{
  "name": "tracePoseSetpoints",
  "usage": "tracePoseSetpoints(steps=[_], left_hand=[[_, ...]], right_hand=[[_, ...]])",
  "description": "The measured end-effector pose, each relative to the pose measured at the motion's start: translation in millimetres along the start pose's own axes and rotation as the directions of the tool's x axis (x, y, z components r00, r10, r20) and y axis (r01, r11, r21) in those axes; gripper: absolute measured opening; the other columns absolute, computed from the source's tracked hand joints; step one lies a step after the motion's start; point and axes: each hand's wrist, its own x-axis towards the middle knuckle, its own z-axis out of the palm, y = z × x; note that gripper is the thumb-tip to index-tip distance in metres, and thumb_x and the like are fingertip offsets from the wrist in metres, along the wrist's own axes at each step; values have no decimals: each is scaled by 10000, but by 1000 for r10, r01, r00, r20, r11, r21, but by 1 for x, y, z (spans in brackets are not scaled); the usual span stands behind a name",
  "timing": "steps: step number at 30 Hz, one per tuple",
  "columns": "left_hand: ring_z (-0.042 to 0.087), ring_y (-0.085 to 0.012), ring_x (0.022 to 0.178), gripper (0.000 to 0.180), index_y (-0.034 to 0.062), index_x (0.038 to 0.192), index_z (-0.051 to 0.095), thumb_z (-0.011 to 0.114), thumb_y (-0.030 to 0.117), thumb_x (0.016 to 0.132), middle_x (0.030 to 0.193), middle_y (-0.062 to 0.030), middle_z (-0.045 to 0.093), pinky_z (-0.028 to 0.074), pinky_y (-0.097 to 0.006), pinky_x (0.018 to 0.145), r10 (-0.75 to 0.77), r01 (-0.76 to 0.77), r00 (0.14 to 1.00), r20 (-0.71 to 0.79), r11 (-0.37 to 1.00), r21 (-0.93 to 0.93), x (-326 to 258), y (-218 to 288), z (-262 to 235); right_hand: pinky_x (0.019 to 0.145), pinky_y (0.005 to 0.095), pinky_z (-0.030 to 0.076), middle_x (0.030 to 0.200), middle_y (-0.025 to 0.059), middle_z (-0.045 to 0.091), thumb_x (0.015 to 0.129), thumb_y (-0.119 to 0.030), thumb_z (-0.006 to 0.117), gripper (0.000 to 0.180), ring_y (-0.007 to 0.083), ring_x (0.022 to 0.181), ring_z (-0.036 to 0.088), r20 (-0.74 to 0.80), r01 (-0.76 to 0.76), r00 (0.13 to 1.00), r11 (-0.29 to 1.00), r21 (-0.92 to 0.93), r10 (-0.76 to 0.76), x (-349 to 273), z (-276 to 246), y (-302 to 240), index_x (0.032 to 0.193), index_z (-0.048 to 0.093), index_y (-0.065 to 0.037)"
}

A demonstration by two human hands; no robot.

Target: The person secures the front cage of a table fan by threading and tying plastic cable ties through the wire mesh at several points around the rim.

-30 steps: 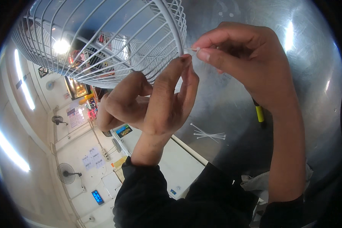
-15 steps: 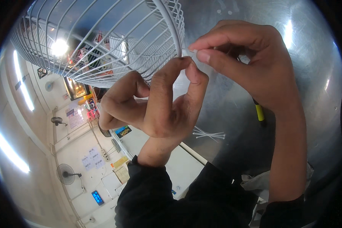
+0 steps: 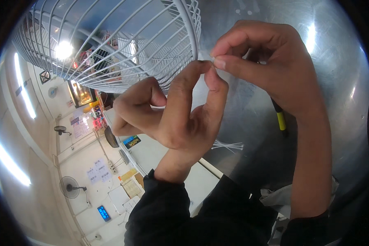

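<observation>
A white wire fan guard point(image 3: 123, 49) fills the upper left of the head view, its outer rim curving down the middle. My left hand point(image 3: 172, 115) reaches up to that rim, thumb and forefinger pinched beside it. My right hand point(image 3: 266, 61) meets it from the right, finger and thumb pinching a small thin white tie point(image 3: 212, 58) right at the rim. The fingertips of both hands touch at that spot. Both sleeves are black.
A shiny metal tabletop point(image 3: 328, 82) lies under the hands. A bundle of white ties point(image 3: 227, 145) rests on it, and a yellow and black tool point(image 3: 279, 119) lies partly behind my right wrist. A room with a standing fan point(image 3: 69, 187) shows at lower left.
My left hand's fingers have shifted slightly upward and closed tighter against my right fingertips at the guard's rim. The guard has barely moved.
</observation>
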Motion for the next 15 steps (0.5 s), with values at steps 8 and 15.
tracePoseSetpoints(steps=[8,15], left_hand=[[372,-149,910,259,258,917,825,906,403,719,876,26,406,202,-400,817,88,-87,995,-47,996,26,-8,-9,8],[359,-140,889,305,271,941,826,913,430,696,865,39,390,204,-394,801,162,-165,978,-128,986,-18,-6,-18,15]], right_hand=[[713,212,508,899,43,732,903,-91,728,120,100,774,656,37,-15,999,993,115,11,-1,-3,11,1004,753,-32],[704,221,490,853,36,713,911,-96,719,90,101,765,640,17,-23,1000,999,43,22,0,-4,1,970,750,-36]])
